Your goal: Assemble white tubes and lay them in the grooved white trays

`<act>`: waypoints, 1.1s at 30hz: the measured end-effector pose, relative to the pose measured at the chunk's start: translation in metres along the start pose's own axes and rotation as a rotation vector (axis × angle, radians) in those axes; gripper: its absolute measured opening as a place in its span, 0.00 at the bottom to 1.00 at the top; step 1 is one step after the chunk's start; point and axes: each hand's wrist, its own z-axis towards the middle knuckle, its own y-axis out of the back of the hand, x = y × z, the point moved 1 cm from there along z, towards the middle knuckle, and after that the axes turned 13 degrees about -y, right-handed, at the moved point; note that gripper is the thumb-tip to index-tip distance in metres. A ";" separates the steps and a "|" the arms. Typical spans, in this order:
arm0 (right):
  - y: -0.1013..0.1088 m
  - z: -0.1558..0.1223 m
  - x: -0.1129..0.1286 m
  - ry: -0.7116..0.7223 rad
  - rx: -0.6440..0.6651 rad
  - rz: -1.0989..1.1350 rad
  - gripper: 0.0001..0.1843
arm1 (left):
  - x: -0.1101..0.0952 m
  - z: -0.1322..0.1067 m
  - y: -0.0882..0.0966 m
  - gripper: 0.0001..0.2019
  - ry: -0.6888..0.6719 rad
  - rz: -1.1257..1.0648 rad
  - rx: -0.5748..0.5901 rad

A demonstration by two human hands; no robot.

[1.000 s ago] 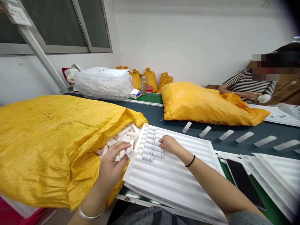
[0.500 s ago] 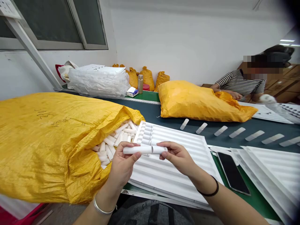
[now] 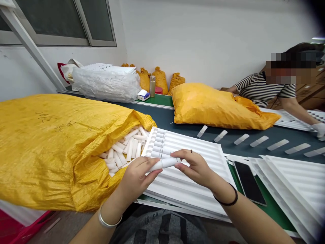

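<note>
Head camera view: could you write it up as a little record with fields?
Left hand: grips one end of the held white tubes
Right hand: grips the other end
Fit: end to end; whether fully joined, cannot tell
Tray: white, grooved, printed tubes in its left part
Yellow sack: left of tray, open, loose tubes at its mouth
Dark belt: carries whitish pieces and an orange sack
Phone: right of tray

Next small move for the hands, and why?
Probably press the tubes together: the left hand grips the left tube, the right hand the right tube, and they meet end to end above the ribbed tray. Can't tell if they're fully seated.
</note>
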 end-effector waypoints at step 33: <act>0.029 0.084 -0.123 -0.769 -0.241 -0.463 0.16 | 0.084 -0.032 0.008 0.23 0.630 0.414 0.120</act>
